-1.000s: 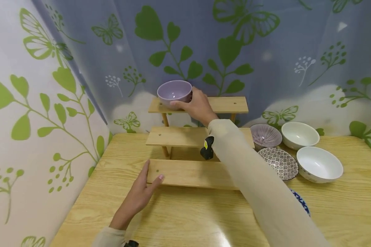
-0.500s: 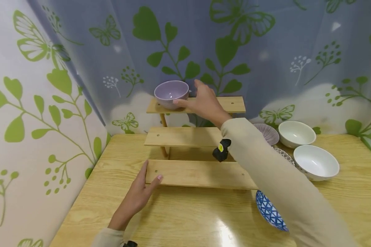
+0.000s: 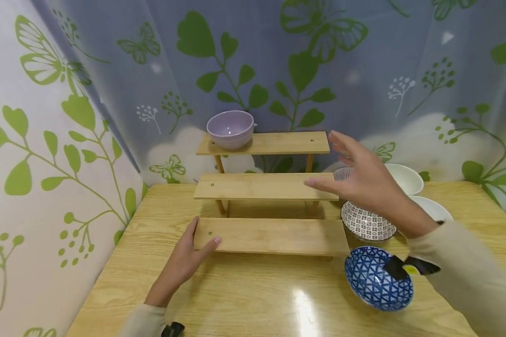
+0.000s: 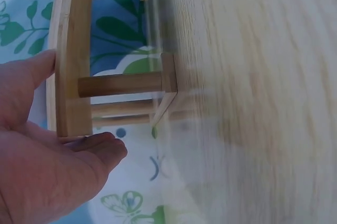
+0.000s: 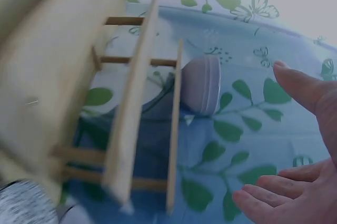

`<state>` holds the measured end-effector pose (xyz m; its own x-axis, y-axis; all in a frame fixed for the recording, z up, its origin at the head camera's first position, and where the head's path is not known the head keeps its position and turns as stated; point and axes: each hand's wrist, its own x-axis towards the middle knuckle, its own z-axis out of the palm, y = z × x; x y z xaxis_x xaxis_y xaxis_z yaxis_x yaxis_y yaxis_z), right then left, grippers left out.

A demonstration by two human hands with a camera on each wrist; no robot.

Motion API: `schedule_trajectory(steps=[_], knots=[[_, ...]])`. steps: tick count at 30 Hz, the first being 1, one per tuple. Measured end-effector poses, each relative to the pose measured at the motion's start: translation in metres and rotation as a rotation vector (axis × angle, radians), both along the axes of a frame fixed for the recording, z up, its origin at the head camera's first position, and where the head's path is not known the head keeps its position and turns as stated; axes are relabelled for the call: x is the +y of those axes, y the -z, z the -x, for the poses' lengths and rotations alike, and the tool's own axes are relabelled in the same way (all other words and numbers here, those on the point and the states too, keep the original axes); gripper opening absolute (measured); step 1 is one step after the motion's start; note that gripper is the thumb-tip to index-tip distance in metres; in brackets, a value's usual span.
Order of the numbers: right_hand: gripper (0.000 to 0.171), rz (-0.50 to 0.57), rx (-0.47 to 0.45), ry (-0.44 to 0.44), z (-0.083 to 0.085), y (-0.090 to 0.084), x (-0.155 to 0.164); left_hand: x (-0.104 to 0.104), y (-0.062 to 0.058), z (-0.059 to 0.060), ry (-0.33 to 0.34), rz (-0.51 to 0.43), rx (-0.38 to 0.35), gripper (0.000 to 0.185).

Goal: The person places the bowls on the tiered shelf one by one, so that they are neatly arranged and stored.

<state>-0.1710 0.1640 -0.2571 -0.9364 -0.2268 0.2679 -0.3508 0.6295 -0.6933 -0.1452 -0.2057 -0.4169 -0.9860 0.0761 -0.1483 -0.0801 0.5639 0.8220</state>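
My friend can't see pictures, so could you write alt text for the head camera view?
A lilac bowl sits on the top step of a wooden three-step shelf. The right hand hovers open beside it; the left hand rests against the bottom step. More bowls lie right.

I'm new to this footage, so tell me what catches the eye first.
A three-step wooden shelf stands on the table, with a lone lilac bowl at the left end of its top step. The left hand rests against the bottom step's left end; the right hand hovers open above patterned bowls to the right.
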Motion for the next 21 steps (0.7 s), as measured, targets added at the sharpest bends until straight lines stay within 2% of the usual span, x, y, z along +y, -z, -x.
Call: schedule_trajectory(steps=[5,11,16,21], knots=[[0.099,-0.022,0.002,0.035,-0.039,0.024,0.039,0.004,0.002,0.007,-0.039,-0.046,-0.033,0.098],[0.104,-0.066,-0.002,0.084,-0.077,0.061,0.07,0.005,0.002,0.007,-0.049,-0.074,-0.031,0.098],[0.114,-0.136,-0.063,0.112,-0.1,0.095,0.086,0.006,0.002,0.006,-0.045,-0.077,-0.032,0.097],[0.123,-0.178,-0.12,0.132,-0.114,0.129,0.089,0.006,0.003,0.006,-0.043,-0.073,-0.025,0.097]])
